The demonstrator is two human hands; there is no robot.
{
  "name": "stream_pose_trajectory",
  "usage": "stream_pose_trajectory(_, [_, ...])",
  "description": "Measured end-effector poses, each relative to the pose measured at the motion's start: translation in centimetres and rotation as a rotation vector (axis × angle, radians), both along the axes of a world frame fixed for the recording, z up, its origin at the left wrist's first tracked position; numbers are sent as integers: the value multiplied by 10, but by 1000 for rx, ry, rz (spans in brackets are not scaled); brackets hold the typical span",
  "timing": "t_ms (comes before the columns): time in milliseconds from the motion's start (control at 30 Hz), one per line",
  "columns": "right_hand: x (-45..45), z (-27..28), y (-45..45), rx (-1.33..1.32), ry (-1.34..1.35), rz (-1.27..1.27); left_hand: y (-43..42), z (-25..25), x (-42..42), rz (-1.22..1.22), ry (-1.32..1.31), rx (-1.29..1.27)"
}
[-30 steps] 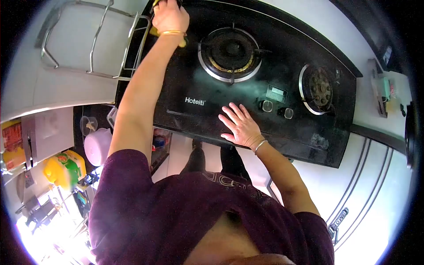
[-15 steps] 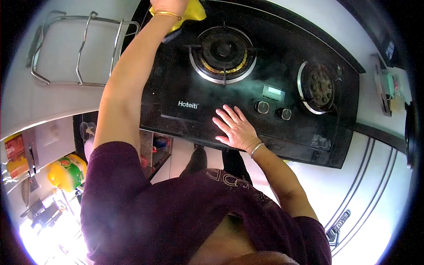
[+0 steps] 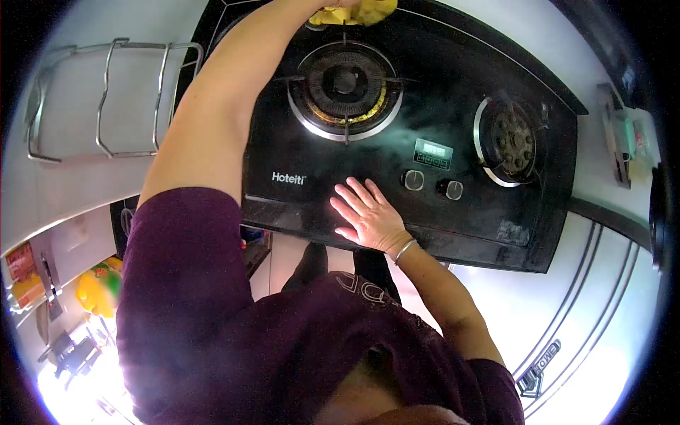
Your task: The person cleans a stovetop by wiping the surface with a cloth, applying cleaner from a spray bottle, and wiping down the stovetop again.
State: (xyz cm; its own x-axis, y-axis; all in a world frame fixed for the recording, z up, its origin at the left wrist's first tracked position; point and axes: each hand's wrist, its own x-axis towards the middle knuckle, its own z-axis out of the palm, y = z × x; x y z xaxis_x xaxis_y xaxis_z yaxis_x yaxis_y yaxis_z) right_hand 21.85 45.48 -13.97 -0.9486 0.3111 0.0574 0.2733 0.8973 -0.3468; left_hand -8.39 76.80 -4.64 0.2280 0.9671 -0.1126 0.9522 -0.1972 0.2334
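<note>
Cloth (image 3: pixel 368 12), bright yellow, at top centre of frame, cut by the edge. It lies over the far part of the hob (image 3: pixel 432 106), just behind the large burner (image 3: pixel 345 83). Left hand (image 3: pixel 341 3) is at the cloth, mostly out of frame; grip cannot be told, fingers not shown. Left arm runs from lower left up to top centre.

Right hand (image 3: pixel 368 221), centre of frame: palm down on the hob's near part, fingers spread wide, holding nothing. Looks like bracing.

Step in hand, as judged: a wipe along the back of the hob. A further pass there calls for a long reach, cloth kept flat, clear of the burner's upright prongs.

Materials: hob surface black, glossy, with hazy smears and a pale dull patch at lower right. Large burner round, dark, ridged, silver rim; yellow-brown band inside, crust or brass, cannot tell. Small burner (image 3: pixel 513 142), right of centre, dotted with round bosses. Knobs (image 3: pixel 413 180) squarish with metallic faces, below a small lit display (image 3: pixel 433 152). Cloth soft, creased, edge uneven. Upper left: rack (image 3: pixel 156 106) of bent shiny rod by the smooth white table (image 3: pixel 127 177).
</note>
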Motion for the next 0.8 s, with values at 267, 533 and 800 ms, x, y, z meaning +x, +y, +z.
stream_pose_trajectory(267, [1,-3,2,-45,9,-13,27,-19,44,336,-638,-697])
stream_pose_trajectory(533, [0,1,3,-59,3,-19,33,-42,49,-138,352,-174])
stream_pose_trajectory(800, [0,3,4,-48,-25,-28,29,-45,7,-72,430,-166])
